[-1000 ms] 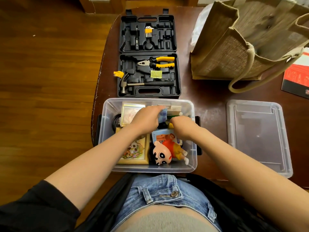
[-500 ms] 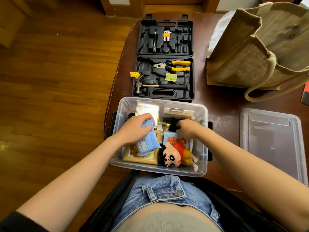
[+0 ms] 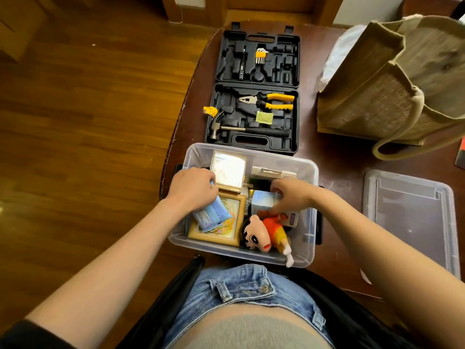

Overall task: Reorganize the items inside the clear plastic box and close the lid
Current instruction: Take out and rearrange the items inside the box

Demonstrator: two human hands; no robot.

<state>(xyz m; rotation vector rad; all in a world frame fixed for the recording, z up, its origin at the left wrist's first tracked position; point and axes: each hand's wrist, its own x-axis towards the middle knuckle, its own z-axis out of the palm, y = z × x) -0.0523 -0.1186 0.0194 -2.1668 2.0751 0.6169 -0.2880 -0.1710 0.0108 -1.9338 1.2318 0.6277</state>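
The clear plastic box [image 3: 308, 238] stands open at the table's near edge, in front of me. My left hand [image 3: 192, 187] grips a light blue packet [image 3: 212, 214] over the box's left side, above a wooden picture frame [image 3: 236, 217]. My right hand [image 3: 293, 195] holds a small blue and white carton [image 3: 263, 201] near the middle of the box. A doll in a red shirt [image 3: 264, 233] lies at the front right. A second frame [image 3: 229, 171] and a white packaged item [image 3: 274, 172] sit at the back. The clear lid [image 3: 412, 217] lies on the table to the right.
An open black tool case [image 3: 254, 89] with pliers, a hammer and hex keys lies just behind the box. A burlap tote bag [image 3: 392, 81] stands at the back right. The table's left edge drops to a wooden floor [image 3: 88, 122].
My left hand carried the blue packet from the box's middle toward its left side. My right hand took hold of the small carton and shifted slightly right.
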